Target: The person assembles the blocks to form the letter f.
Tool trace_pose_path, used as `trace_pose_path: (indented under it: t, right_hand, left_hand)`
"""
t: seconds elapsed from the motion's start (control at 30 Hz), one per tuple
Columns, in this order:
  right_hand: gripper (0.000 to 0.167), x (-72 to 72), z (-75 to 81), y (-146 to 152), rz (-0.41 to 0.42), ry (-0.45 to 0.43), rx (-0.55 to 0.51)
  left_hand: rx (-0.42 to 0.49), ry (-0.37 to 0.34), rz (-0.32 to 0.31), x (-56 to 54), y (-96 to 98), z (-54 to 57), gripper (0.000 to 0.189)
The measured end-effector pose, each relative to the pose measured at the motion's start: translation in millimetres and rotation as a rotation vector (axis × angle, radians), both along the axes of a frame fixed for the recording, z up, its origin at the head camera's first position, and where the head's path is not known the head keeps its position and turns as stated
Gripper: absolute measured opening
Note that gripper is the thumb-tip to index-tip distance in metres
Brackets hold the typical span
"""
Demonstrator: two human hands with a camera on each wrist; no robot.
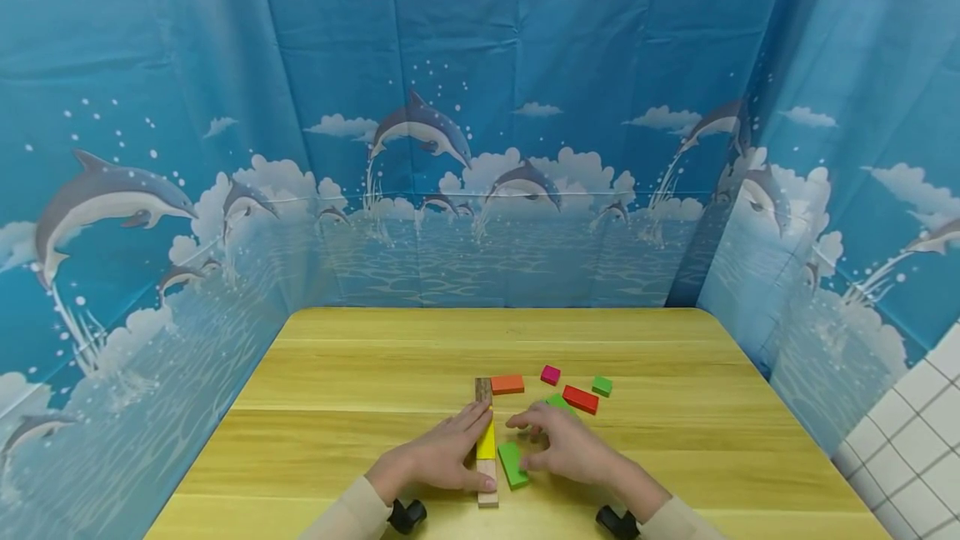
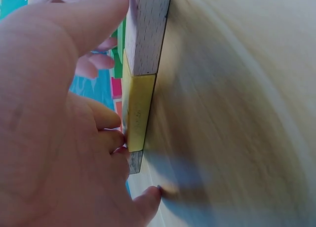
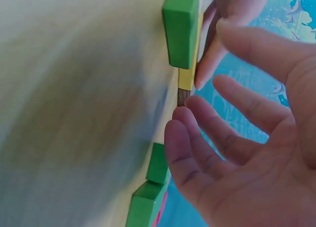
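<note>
A dark brown block (image 1: 483,388), a yellow block (image 1: 487,440) and a pale wooden block (image 1: 487,497) lie end to end in a straight row. My left hand (image 1: 444,450) rests along this row, its fingers extended towards the far end and its thumb on the pale block. In the left wrist view the yellow block (image 2: 140,113) stands flush against its neighbours. A green block (image 1: 513,465) lies just right of the row. Over it hovers my right hand (image 1: 566,444), fingers loosely bent and holding nothing; the right wrist view shows the thumb apart from that block.
An orange block (image 1: 507,384) lies crosswise at the row's far end. Further right are a magenta block (image 1: 551,375), a red block (image 1: 581,399), a small green block (image 1: 602,387) and another green block (image 1: 558,402) partly behind my right hand. A dolphin-print curtain (image 1: 480,257) borders the table.
</note>
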State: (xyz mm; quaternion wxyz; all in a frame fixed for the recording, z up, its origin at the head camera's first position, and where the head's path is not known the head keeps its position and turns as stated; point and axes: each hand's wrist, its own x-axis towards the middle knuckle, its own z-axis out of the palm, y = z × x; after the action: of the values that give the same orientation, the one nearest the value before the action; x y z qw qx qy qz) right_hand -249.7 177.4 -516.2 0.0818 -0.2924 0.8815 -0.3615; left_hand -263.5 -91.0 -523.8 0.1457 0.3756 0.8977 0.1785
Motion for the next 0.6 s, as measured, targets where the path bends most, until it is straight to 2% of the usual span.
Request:
trace_pose_path:
  t: [0.3,0.6]
  right_hand:
    - [0.071,6.5,-11.5,-3.4,0.023,0.050,0.090]
    - [0.066,5.3,-15.9,-8.0,0.024,0.102,0.115]
  left_hand:
    - [0.009,0.023,-0.012,-1.3,-2.1,-2.4,0.101]
    - [0.003,0.040,-0.017,-1.5,-2.7,-3.7,0.101]
